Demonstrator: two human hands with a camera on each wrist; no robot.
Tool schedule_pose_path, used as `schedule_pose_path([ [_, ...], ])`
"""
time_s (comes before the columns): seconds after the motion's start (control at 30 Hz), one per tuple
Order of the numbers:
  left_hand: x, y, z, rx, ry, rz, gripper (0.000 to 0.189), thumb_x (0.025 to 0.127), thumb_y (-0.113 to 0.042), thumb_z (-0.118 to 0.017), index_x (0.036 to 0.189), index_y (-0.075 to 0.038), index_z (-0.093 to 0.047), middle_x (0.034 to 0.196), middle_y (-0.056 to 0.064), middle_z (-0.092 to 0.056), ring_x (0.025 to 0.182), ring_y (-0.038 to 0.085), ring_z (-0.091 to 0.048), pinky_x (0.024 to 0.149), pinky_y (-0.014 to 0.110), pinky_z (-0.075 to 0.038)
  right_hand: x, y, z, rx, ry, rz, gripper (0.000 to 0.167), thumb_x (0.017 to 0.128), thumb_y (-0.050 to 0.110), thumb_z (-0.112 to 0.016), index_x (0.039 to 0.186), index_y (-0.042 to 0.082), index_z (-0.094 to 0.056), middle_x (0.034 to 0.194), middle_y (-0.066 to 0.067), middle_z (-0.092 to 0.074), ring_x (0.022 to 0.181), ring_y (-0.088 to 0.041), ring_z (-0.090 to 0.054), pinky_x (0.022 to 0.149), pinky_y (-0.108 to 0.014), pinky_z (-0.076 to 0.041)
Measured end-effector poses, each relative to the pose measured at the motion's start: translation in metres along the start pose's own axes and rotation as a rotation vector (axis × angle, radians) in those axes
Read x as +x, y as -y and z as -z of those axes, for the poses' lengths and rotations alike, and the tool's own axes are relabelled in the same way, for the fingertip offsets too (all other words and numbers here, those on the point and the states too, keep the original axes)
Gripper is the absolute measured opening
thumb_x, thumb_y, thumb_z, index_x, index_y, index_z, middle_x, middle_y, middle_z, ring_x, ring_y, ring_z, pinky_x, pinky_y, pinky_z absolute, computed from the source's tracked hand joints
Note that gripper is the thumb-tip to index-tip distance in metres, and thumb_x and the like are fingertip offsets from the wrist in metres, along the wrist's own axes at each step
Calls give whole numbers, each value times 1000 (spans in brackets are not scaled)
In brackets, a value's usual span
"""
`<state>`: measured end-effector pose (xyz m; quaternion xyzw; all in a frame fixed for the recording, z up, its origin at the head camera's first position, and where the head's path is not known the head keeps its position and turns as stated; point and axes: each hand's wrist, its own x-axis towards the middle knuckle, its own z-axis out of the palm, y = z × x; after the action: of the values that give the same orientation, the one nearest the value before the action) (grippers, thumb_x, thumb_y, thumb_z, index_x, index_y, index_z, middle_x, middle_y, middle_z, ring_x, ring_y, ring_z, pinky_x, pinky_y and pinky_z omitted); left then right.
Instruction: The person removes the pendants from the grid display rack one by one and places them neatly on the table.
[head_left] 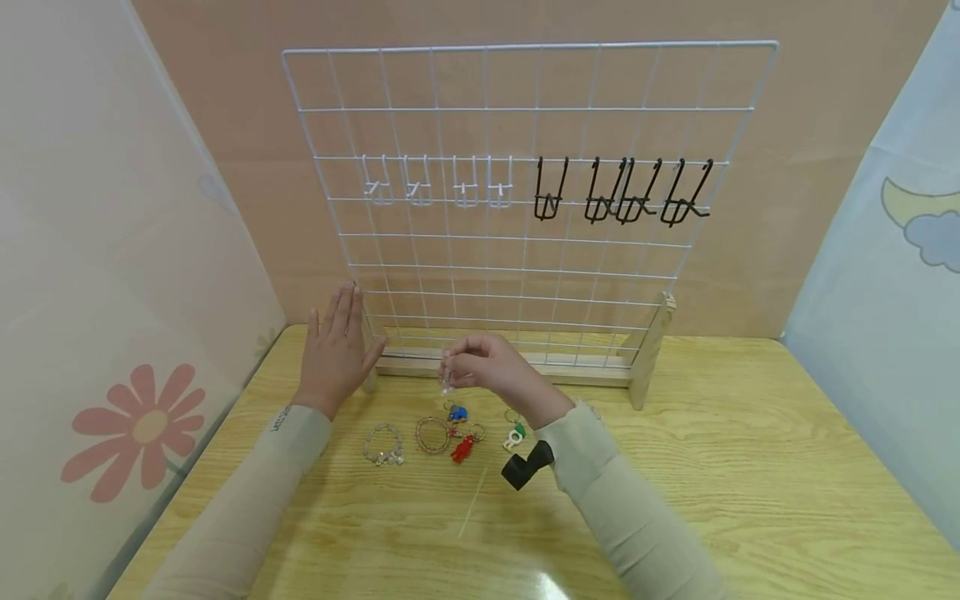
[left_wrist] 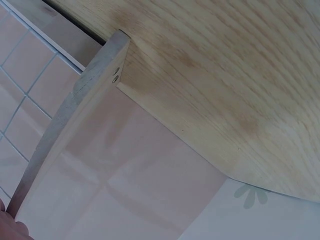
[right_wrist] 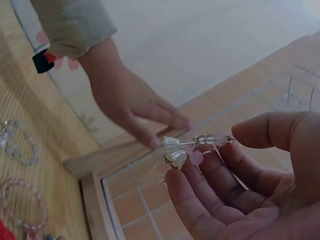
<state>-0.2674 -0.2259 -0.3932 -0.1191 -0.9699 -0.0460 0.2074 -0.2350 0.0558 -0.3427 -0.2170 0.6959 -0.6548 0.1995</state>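
Observation:
My right hand (head_left: 498, 371) pinches a beaded bracelet (right_wrist: 196, 158) between thumb and fingers, in front of the rack's lower bar. It has pink and clear beads and white flower-shaped beads (right_wrist: 175, 158). My left hand (head_left: 333, 362) touches the left wooden post (left_wrist: 82, 95) of a white wire grid rack (head_left: 525, 242), fingers straight and thumb spread. Only its fingertips show in the left wrist view. On the table below lie a pale bracelet (head_left: 393, 457), a pinkish bracelet (head_left: 419, 443), and blue (head_left: 458, 414), red (head_left: 462, 450) and green-and-white (head_left: 514, 437) keychains.
White hooks (head_left: 418, 193) hang on the grid's left half and black hooks (head_left: 550, 207) on its right. A wooden post (head_left: 651, 350) holds the rack's right side. Patterned cloth walls (head_left: 112, 250) close in the wooden table (head_left: 750, 467) on both sides.

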Motion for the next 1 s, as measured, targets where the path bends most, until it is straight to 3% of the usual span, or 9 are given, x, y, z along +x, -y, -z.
schedule_pose_path([
  [0.17, -1, -1, 1, -13, -6, -3, 88, 106, -47, -48, 161, 0, 1, 169, 17, 2, 156, 35, -6, 122, 61, -3, -1, -20, 9, -15, -29, -30, 20, 100, 6, -52, 110, -8, -63, 108, -16, -67, 96, -22, -67, 94, -40, -56],
  [0.43, -2, 0, -2, -11, -10, -7, 88, 106, -48, -47, 161, -1, 2, 170, 15, 3, 156, 30, 0, 122, 61, -3, 0, -48, 18, -43, -93, -127, 20, 102, 9, -53, 108, -7, -63, 123, -26, -63, 93, -21, -66, 93, -40, -57],
  [0.6, -2, 0, -1, -21, -7, -3, 88, 106, -49, -47, 161, -2, 2, 170, 15, 4, 156, 29, 1, 122, 60, -2, 1, -64, 24, -81, -128, -153, 19, 102, 10, -53, 103, -5, -65, 111, -22, -66, 87, -21, -65, 87, -37, -59],
  [0.8, -2, 0, -1, -19, -6, 1, 88, 106, -49, -46, 161, -2, 3, 170, 13, 5, 156, 28, 3, 123, 59, -1, 5, -80, 33, -89, -118, -190, 27, 105, 9, -48, 115, -12, -60, 113, -26, -64, 89, -23, -65, 90, -43, -57],
  [1.0, -1, 0, 0, -11, -2, 2, 88, 106, -48, -48, 161, -2, 3, 170, 14, 5, 156, 30, 1, 123, 59, -1, 6, -91, 40, -114, -157, -235, 27, 107, 8, -47, 120, -12, -60, 105, -18, -62, 86, -22, -61, 88, -42, -58],
])
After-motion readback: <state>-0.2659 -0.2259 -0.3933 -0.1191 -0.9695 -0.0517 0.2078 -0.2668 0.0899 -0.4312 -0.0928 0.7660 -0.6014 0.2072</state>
